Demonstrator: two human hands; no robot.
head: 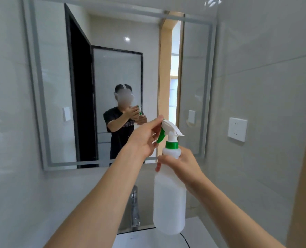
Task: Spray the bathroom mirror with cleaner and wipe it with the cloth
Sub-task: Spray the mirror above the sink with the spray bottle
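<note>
A translucent white spray bottle [169, 199] with a green collar and green trigger is held upright in front of the mirror [59, 86]. My right hand [180, 162] grips the bottle's neck just under the collar. My left hand [145, 138] is at the white spray head, thumb and fingers pinching its nozzle end beside the green trigger. The nozzle points toward the mirror, which is rectangular with a frosted border and shows a person's reflection holding the bottle. No cloth is in view.
A chrome faucet [135, 206] stands below the mirror over a white sink [139, 238]. A white wall socket [237, 129] is on the right tiled wall. A black cable [185, 238] lies on the counter edge by the bottle's base.
</note>
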